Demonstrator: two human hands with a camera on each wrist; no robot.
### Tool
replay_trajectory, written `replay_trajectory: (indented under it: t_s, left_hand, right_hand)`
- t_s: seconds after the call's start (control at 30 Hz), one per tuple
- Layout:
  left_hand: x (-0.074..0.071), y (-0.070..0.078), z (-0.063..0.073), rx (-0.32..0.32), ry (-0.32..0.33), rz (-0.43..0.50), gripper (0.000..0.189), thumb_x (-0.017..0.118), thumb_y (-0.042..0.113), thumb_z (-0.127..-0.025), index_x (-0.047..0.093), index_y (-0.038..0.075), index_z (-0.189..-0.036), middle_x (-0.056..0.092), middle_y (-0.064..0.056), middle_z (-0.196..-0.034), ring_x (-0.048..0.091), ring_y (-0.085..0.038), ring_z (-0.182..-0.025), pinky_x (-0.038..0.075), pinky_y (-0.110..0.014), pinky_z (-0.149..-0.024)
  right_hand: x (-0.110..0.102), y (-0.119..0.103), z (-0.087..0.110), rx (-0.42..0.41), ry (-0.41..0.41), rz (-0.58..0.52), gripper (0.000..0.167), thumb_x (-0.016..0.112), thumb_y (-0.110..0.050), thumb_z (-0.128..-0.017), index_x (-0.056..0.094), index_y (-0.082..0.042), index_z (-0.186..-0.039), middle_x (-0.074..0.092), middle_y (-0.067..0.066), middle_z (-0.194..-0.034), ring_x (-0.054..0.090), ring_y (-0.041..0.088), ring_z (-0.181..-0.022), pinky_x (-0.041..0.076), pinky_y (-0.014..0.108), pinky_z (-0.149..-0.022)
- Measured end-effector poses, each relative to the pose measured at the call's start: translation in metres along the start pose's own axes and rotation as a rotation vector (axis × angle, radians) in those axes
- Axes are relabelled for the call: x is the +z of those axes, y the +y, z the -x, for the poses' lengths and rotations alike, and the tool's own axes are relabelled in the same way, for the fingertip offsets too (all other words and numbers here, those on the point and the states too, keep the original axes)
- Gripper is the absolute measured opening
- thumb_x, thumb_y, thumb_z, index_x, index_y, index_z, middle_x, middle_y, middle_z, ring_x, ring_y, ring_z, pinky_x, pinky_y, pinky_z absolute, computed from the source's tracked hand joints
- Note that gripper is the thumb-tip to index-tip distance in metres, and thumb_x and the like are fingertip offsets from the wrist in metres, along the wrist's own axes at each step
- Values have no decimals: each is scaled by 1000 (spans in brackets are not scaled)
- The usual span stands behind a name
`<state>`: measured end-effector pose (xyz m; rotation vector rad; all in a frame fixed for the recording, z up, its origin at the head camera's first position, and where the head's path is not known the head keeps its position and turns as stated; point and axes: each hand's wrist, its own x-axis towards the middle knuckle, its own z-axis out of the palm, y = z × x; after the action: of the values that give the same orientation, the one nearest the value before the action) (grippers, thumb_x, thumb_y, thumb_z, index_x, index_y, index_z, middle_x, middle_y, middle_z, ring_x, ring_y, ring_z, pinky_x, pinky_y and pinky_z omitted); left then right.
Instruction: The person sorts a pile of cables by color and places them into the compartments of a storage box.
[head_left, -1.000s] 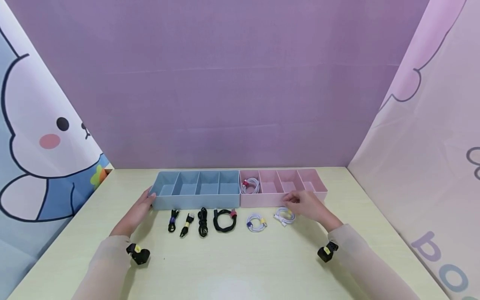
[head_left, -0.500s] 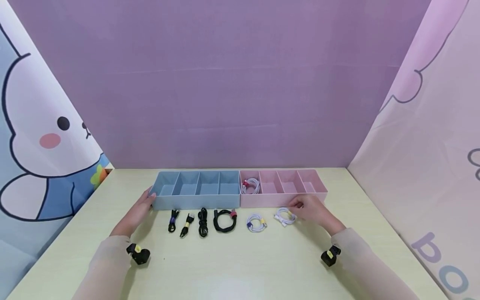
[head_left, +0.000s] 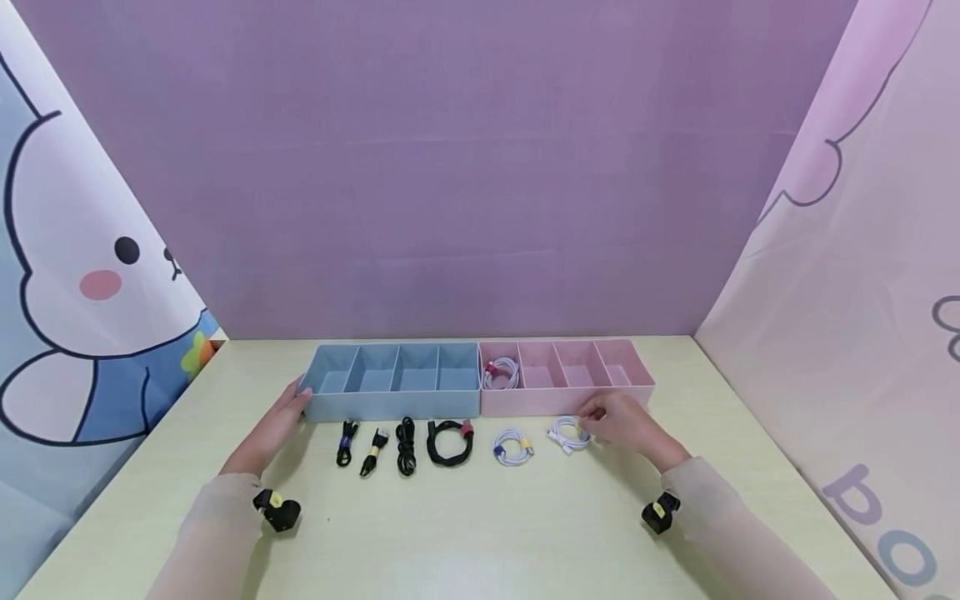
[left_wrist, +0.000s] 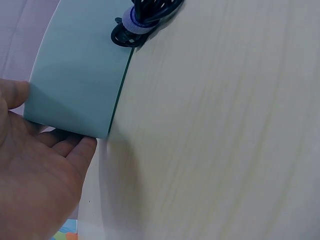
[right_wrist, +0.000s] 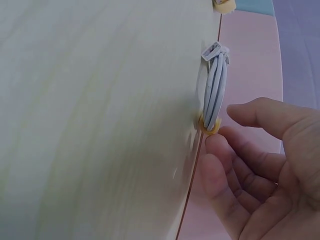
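Note:
My right hand (head_left: pixel 621 419) is at the right end of a coiled white cable (head_left: pixel 567 434) on the table. In the right wrist view, its fingertips reach the yellow tie (right_wrist: pixel 209 125) of that cable, and the thumb stands apart. Whether the fingertips touch the tie, I cannot tell. At the far left, my left hand (head_left: pixel 282 417) rests against the end of a blue compartment box (head_left: pixel 390 406). The left wrist view has the thumb at the rim and the fingers along the end wall. Beside the blue box stands a pink compartment box (head_left: pixel 525 403), with a red-tied white cable (head_left: pixel 510 371) in its leftmost compartment.
Another white cable (head_left: pixel 513 447) lies left of my right hand. Several black cables line up in front of the blue box, among them a purple-tied one (head_left: pixel 346 442) and a red-tied coil (head_left: pixel 450 460). A purple backdrop (head_left: pixel 465 208) rises behind the table (head_left: pixel 450 533).
My right hand has shifted slightly right and down over the last second, closer to the right side of the yellow-tied white cable. My left hand has stayed at the blue box.

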<state>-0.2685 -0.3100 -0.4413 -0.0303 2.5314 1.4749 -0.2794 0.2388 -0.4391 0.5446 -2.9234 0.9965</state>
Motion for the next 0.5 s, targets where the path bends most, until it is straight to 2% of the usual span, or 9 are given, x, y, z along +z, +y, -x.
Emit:
replay_trajectory:
  t_s: [0.27, 0.5]
  left_hand:
    - [1, 1, -1, -31, -3, 12, 69, 18, 48, -109, -16, 15, -159, -16, -21, -164, -12, -48, -147, -1, -73, -112]
    - [0, 3, 0, -47, -8, 13, 70, 18, 51, -108, -16, 17, -159, -16, -20, -164, -12, -48, -147, 0, -74, -111]
  right_hand:
    - [2, 1, 4, 59, -54, -86, 14, 74, -3, -87, 73, 1, -99, 67, 1, -82, 59, 14, -56, 51, 24, -48]
    - [0, -1, 4, 79, -53, -69, 10, 77, -7, -86, 73, -2, -93, 65, 2, -85, 58, 12, -56, 50, 25, -49]
